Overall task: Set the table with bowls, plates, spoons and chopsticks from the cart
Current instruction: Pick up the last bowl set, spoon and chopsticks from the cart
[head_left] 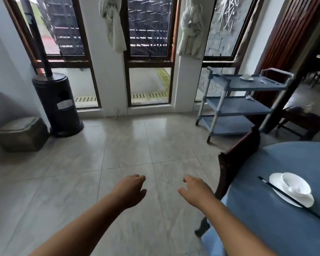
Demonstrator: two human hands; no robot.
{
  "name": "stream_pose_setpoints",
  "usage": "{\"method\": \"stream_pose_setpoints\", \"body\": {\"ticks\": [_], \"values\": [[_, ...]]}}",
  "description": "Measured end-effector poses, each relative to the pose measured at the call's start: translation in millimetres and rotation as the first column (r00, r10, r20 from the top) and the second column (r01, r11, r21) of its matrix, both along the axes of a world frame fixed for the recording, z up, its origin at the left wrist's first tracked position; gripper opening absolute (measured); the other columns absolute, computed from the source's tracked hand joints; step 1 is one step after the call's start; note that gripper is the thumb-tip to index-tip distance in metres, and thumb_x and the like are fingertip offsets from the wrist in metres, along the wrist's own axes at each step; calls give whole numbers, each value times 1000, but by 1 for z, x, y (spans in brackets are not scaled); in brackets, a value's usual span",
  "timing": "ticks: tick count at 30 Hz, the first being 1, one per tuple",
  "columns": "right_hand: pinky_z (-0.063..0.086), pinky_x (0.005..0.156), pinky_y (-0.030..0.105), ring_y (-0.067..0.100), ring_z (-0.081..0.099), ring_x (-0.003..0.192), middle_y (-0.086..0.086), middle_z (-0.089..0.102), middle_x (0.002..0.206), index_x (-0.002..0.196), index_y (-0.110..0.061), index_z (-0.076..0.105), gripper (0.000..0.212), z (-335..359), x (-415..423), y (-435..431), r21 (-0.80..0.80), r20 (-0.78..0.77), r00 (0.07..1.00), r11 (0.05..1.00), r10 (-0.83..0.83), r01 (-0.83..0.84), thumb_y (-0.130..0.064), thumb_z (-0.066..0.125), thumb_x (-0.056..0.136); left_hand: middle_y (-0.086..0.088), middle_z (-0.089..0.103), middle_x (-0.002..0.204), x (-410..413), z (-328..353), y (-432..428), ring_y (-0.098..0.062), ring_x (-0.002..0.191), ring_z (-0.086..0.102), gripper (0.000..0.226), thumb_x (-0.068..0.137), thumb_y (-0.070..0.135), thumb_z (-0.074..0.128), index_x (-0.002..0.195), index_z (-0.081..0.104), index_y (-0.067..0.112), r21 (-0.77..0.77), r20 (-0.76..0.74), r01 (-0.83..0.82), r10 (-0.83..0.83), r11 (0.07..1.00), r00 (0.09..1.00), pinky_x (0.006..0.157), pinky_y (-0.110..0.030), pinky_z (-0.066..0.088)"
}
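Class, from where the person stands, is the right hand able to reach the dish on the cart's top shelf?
Probably not yet: the right hand hangs empty over open floor, and the dish sits on the cart across the room. Nothing blocks the walk there.

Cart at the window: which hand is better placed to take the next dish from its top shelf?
Right, probably. The cart stands ahead on the right, and the right hand is on that side, empty and open. The left hand, also empty, is farther across. A white dish sits on the top shelf.
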State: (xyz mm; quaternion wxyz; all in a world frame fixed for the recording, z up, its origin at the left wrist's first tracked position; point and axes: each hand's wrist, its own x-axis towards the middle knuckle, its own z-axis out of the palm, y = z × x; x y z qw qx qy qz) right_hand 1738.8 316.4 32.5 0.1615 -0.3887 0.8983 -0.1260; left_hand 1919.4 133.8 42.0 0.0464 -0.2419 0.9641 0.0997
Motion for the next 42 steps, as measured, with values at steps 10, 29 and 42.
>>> {"method": "stream_pose_setpoints", "body": {"ticks": [10,29,42], "values": [[51,87,36,25,59,113,5,61,129,130,-18,55,51,10,-244,-105,-38,-12,975,974,-222,221,-49,51,91,-7,64,122,-283,8,-133,-28,114,61,41,96,40,53,126,55,11,21,-39,161,-160,987,986,92,-41,52],[47,74,31,23,63,96,2,65,102,112,-21,58,37,-11,-734,-167,3,57,744,745,-666,667,-49,57,87,-6,62,130,-902,-5,-229,-24,116,61,44,95,39,53,132,54,15,123,-9,595,-598,795,801,97,-37,52],[48,80,28,20,61,100,0,60,113,112,-20,56,37,-4,-1114,-162,-21,90,784,786,-614,618,-48,58,88,-4,67,115,-1287,14,-209,-26,106,67,33,94,40,55,118,58,17,68,-18,591,-591,804,806,85,-37,55]]}}
